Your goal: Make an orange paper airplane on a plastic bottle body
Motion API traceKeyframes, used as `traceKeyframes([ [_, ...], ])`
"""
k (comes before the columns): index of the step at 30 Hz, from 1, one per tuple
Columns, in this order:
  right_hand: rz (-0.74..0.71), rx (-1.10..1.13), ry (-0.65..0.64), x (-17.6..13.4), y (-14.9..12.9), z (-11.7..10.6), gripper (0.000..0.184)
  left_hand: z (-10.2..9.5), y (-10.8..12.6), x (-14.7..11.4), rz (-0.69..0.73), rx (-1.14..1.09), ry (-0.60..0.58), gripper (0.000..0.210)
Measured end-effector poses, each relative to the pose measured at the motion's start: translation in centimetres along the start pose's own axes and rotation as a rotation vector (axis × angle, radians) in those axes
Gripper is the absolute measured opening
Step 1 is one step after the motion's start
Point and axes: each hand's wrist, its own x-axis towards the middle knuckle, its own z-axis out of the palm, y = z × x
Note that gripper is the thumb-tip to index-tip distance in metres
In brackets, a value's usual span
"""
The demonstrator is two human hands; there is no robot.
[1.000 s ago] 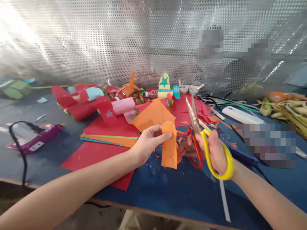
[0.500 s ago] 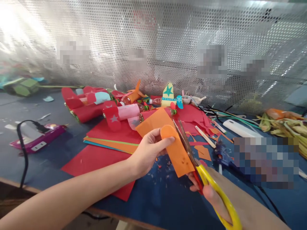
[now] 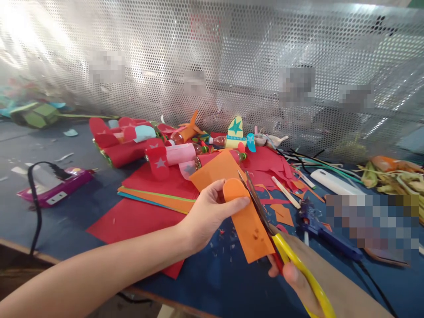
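My left hand [image 3: 212, 212] pinches a strip of orange paper [image 3: 251, 236] with one rounded end, thumb lying on its face. My right hand [image 3: 294, 278] is closed around the yellow and red handles of a pair of scissors [image 3: 263, 212]. The blades point up and away from me along the strip's right edge, their tips slightly apart. Behind the strip lies a larger orange sheet [image 3: 215, 170], above a stack of red paper [image 3: 149, 179] with orange, green and blue edges.
Bottle crafts wrapped in red paper [image 3: 129, 152] and pink paper [image 3: 180, 154] stand behind. At left is a purple power strip [image 3: 62, 190] with a black cord. A blue glue gun [image 3: 327, 234] lies at right, near orange scraps [image 3: 281, 214]. A perforated silver sheet [image 3: 232, 57] closes the back.
The view has shifted a little, so the table things sit slightly further right. The orange strip and scissors have moved slightly down and right in view; both hands keep their hold.
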Motion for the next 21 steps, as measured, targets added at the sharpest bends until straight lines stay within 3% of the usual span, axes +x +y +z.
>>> traceKeyframes([
  [8, -0.024, -0.027, -0.055, -0.7, 1.0, 0.0, 0.030, 0.1, 0.5, -0.1, 0.017, -0.021, 0.005, 0.021],
  [21, 0.008, -0.053, -0.062, -1.1, 1.5, -0.2, 0.029, -0.2, 0.6, 0.2, 0.088, 0.035, 0.048, 0.018],
])
